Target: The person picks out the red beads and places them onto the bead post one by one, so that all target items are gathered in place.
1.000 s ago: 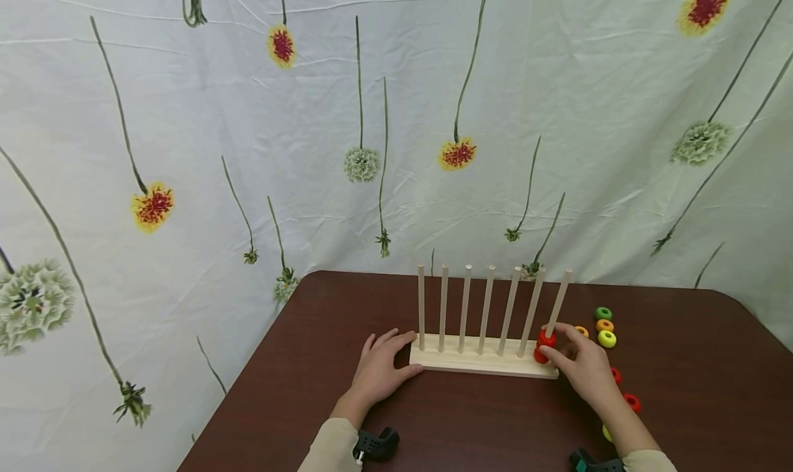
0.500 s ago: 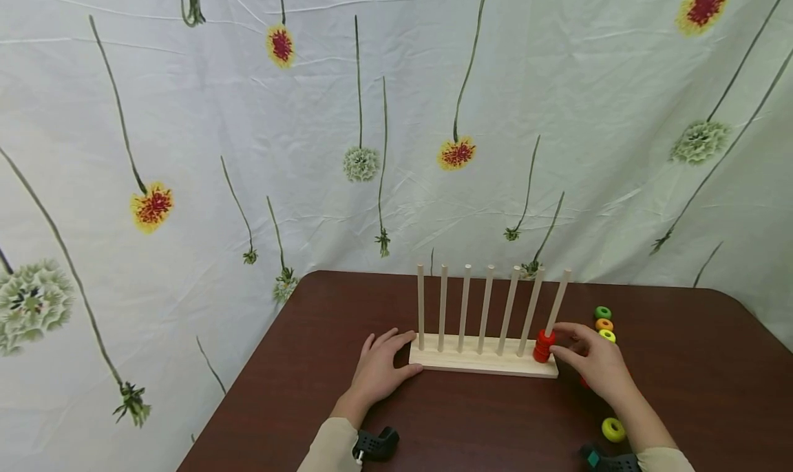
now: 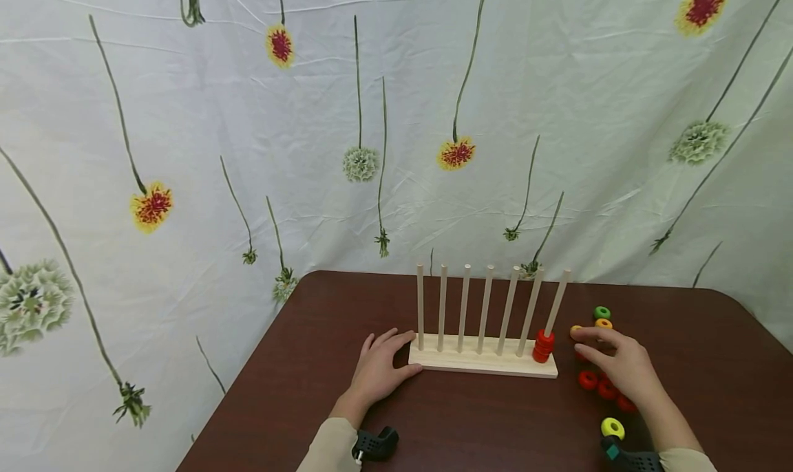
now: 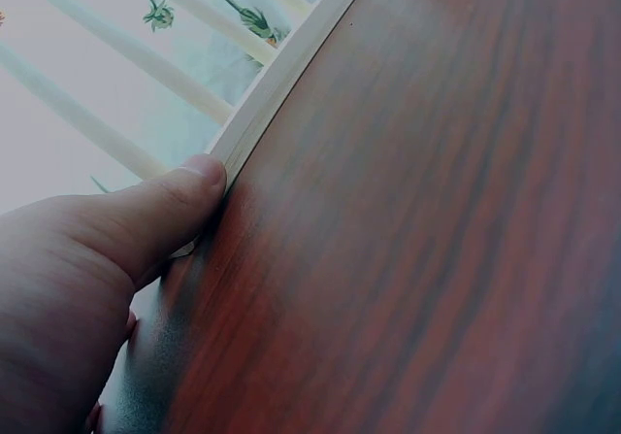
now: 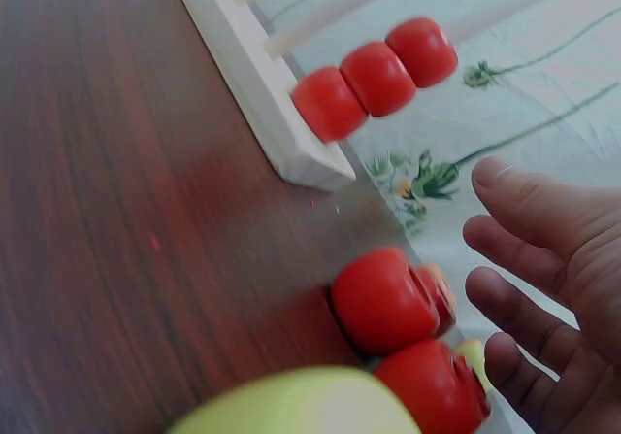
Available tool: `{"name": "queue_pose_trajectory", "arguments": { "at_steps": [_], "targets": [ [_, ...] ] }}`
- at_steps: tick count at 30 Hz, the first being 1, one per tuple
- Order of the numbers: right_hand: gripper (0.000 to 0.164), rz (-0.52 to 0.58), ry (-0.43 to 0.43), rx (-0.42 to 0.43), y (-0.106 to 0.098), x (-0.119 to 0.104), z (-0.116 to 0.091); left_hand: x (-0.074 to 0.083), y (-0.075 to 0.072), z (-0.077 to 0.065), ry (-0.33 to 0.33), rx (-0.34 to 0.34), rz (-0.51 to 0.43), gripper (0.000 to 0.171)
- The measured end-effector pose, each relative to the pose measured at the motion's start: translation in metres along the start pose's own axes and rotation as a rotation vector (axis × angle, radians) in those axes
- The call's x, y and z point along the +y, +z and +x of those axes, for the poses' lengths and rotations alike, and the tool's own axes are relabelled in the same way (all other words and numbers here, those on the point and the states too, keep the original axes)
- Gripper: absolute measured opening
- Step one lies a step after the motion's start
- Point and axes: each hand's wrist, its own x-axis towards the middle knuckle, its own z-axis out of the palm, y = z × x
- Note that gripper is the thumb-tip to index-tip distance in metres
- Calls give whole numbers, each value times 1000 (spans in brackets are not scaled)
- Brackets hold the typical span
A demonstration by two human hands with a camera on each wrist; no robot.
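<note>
A pale wooden base (image 3: 471, 366) with several upright pegs stands on the dark table. My left hand (image 3: 384, 369) holds its left end, the thumb (image 4: 189, 186) against the front edge and the index finger at the back corner. Three red beads (image 5: 378, 77) are stacked on the rightmost peg, down at the base. To the right of the base, my right hand (image 3: 628, 367) hovers over loose beads with nothing between its parted fingers. Loose red beads (image 3: 588, 380) lie below that hand, which hides some of them.
A yellow-green bead (image 3: 612, 428) lies nearer me, by the right wrist strap. Behind the right hand are a green bead (image 3: 601, 313) and an orange bead (image 3: 604, 324), with another orange bead (image 3: 575, 329) near its fingertips. A flower-patterned cloth (image 3: 310, 114) hangs behind the table.
My right hand has let go of the red bead on the rightmost peg and moved right, over the loose beads. The stack has settled straight; my left hand stays put.
</note>
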Motion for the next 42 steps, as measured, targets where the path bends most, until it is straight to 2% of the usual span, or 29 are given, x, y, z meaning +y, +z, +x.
{"name": "queue_pose_trajectory", "arguments": {
  "at_steps": [6,13,16,29,34,42],
  "targets": [
    [38,-8,19,10,-1,9,0,0,0,0,-3,-7,-9,63],
    [30,-57,2,95,0,14,-2,0,0,-1,-2,-10,-15,63],
    [30,-83,-5,107,1,17,-1,1,-1,-1,-3,-10,-17,63],
    [49,-84,68,-9,6,24,-1,1,-1,-1,-2,-4,-10,63],
    [50,-100,67,-51,7,26,0,1,-1,0,-6,-4,-12,62],
    [49,-113,54,-60,8,26,1,1,0,0,-6,-2,-9,62]
  ]
}}
